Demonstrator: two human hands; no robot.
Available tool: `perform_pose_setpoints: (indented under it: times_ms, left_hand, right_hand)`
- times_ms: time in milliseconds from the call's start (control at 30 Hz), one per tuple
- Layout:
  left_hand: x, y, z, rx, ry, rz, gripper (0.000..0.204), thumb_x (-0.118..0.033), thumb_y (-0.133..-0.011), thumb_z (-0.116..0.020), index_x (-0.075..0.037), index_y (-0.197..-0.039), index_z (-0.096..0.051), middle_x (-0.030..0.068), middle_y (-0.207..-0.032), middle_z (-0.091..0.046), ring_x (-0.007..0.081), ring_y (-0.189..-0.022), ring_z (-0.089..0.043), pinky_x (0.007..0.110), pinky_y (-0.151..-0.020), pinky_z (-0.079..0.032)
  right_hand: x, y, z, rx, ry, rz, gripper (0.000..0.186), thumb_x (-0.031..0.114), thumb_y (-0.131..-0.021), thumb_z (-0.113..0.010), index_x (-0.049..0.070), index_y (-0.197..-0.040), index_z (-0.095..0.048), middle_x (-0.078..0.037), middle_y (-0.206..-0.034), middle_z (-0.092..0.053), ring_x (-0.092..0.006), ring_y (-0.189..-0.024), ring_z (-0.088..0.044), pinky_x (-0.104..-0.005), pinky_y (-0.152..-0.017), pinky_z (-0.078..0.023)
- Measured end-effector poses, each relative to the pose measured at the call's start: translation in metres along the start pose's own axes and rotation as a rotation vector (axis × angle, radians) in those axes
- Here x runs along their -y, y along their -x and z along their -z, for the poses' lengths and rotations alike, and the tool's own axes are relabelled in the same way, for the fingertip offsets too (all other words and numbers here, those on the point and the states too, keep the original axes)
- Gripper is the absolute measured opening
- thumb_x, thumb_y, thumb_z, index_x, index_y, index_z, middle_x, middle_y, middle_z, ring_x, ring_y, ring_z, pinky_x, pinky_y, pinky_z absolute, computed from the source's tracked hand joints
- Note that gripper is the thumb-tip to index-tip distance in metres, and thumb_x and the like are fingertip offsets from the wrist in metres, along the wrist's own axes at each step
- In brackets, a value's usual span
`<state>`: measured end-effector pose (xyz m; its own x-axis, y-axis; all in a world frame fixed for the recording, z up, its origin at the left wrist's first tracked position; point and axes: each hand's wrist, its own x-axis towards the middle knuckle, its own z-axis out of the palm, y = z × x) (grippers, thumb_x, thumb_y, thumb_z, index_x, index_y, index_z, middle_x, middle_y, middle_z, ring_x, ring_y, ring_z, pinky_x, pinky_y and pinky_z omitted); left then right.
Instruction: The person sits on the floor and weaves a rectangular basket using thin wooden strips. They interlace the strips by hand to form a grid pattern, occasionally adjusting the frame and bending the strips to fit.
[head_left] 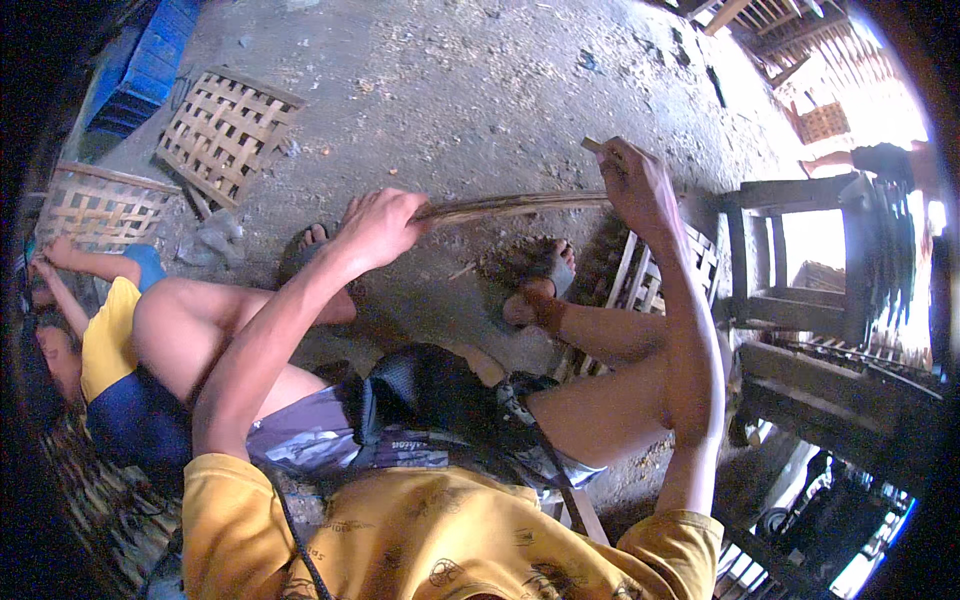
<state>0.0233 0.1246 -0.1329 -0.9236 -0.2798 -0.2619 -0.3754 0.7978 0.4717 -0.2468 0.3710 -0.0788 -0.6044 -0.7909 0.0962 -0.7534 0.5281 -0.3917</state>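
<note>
A long, thin brown strip (520,203) of what looks like split bamboo or cane spans crosswise between my hands. My left hand (385,225) is closed round its left part, above my left leg. My right hand (635,185) is closed round its right part and held higher and farther forward, with a short pale piece jutting out past the fingers at the top. Whether that piece is the same strip or a separate one, I cannot tell. My bare feet (540,285) rest on the dusty floor beneath the strip.
Woven slatted panels (228,135) lie at the upper left near a blue crate (145,65). A person (110,350) in yellow and blue sits close on my left. Another woven panel (660,280) is beside my right leg. A wooden frame (790,195) stands on the right. Bits of debris litter the concrete floor.
</note>
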Motion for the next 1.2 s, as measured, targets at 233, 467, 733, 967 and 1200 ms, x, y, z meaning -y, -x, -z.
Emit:
perform_pose_setpoints:
  times_ms: [233, 467, 733, 967, 1200]
  left_hand:
    - [-0.016, 0.004, 0.095, -0.331, -0.034, -0.122, 0.02, -0.025, -0.086, -0.077, -0.012, -0.102, -0.077, 0.0162, -0.095, -0.072, 0.0369, -0.095, -0.069, 0.046, -0.082, -0.055]
    - [-0.027, 0.026, 0.16, -0.492, -0.133, -0.411, 0.02, -0.018, -0.081, -0.079, -0.009, -0.098, -0.076, 0.0123, -0.09, -0.071, 0.032, -0.09, -0.068, 0.043, -0.08, -0.055]
    - [-0.031, 0.029, 0.19, -0.49, 0.176, -0.449, 0.025, -0.021, -0.076, -0.087, -0.006, -0.091, -0.073, 0.0135, -0.086, -0.074, 0.0283, -0.075, -0.074, 0.039, -0.068, -0.055]
    - [-0.054, 0.016, 0.164, -0.253, 0.448, -0.483, 0.033, -0.03, -0.084, -0.087, -0.008, -0.103, -0.07, 0.0089, -0.088, -0.078, 0.0208, -0.084, -0.077, 0.036, -0.073, -0.062]
    - [-0.056, 0.017, 0.152, -0.228, 0.376, -0.498, 0.036, -0.039, -0.084, -0.085, -0.008, -0.097, -0.07, 0.0095, -0.087, -0.077, 0.0255, -0.08, -0.077, 0.038, -0.071, -0.059]
  right_hand:
    - [0.08, -0.031, 0.014, -0.079, -0.143, 0.168, 0.012, 0.017, -0.099, -0.064, 0.006, -0.105, -0.064, -0.02, -0.096, -0.069, -0.0411, -0.087, -0.069, -0.0481, -0.073, -0.054]
    - [0.143, -0.044, 0.036, -0.219, -0.223, 0.321, 0.013, 0.013, -0.101, -0.06, 0.008, -0.112, -0.066, -0.017, -0.096, -0.066, -0.041, -0.088, -0.067, -0.0479, -0.076, -0.053]
    - [0.202, -0.041, 0.058, -0.332, -0.336, 0.468, 0.017, 0.01, -0.099, -0.062, 0.009, -0.115, -0.068, -0.014, -0.09, -0.066, -0.0364, -0.077, -0.068, -0.0445, -0.067, -0.055]
    - [0.195, -0.05, 0.069, -0.408, -0.389, 0.52, 0.022, 0.021, -0.098, -0.067, 0.003, -0.086, -0.062, -0.015, -0.075, -0.061, -0.0355, -0.071, -0.065, -0.044, -0.061, -0.049]
    - [0.201, -0.031, 0.088, -0.134, -0.366, 0.293, 0.047, 0.039, -0.105, -0.057, 0.002, -0.076, -0.06, -0.016, -0.064, -0.053, -0.0377, -0.057, -0.055, -0.0458, -0.058, -0.043]
